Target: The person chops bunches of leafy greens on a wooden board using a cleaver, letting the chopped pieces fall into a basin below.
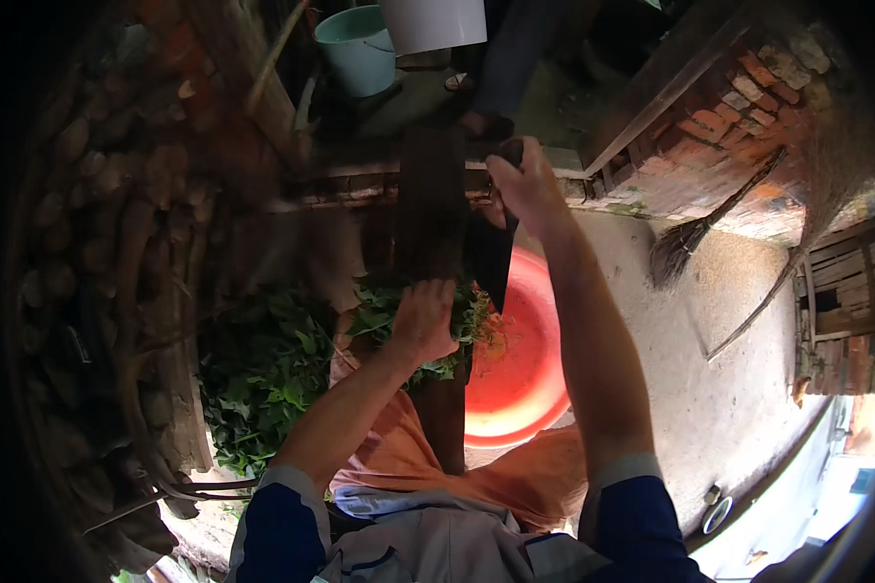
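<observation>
A bunch of leafy green stems lies across a dark wooden plank, pressed down by my left hand. My right hand grips the handle of a broad dark-bladed knife, its blade pointing down beside the plank's right edge, near the cut stem ends. Under that edge stands a red plastic basin with a few bits of plant in it. To the left rests a large heap of green leaves. The plank runs away from me between my legs.
Stacked firewood lines the left side. Beyond a brick step are a light blue bucket, a white bucket and another person's leg and foot. A brush broom leans by the brick wall at right, near a long twig broom.
</observation>
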The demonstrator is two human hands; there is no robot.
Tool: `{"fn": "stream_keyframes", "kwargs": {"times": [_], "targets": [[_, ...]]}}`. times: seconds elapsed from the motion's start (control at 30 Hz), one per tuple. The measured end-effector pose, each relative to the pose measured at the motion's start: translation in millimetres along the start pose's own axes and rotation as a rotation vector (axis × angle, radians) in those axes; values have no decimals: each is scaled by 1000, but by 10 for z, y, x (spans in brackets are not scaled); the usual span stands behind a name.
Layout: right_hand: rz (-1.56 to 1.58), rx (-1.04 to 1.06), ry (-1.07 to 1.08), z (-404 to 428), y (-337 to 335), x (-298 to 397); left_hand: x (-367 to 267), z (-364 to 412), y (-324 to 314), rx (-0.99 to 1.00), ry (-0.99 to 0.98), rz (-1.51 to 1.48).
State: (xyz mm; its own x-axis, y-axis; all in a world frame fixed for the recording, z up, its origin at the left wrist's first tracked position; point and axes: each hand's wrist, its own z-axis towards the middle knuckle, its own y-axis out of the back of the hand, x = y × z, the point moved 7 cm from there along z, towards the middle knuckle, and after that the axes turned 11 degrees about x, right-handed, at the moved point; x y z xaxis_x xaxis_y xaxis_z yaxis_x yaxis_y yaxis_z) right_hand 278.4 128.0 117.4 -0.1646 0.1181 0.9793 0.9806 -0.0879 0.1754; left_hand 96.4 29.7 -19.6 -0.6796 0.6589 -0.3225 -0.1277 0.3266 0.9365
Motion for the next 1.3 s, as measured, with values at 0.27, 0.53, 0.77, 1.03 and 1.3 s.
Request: {"fn": "stream_keyframes", "kwargs": {"times": [0.27, 0.53, 0.77, 1.03, 1.3], "targets": [[-194, -162, 204, -397, -51, -206, -35, 389, 21, 352, 112, 62], [-383, -265, 376, -1429, -686, -575, 79, 165, 70, 106, 42, -34], [-25, -20, 62, -105, -13, 33, -149, 59, 230, -26, -97, -165], [-172, -118, 313, -510, -68, -224, -193, 336, 162, 143, -96, -1], [-346, -162, 275, -1356, -623, -588, -2, 196, 70, 156, 38, 84]]}}
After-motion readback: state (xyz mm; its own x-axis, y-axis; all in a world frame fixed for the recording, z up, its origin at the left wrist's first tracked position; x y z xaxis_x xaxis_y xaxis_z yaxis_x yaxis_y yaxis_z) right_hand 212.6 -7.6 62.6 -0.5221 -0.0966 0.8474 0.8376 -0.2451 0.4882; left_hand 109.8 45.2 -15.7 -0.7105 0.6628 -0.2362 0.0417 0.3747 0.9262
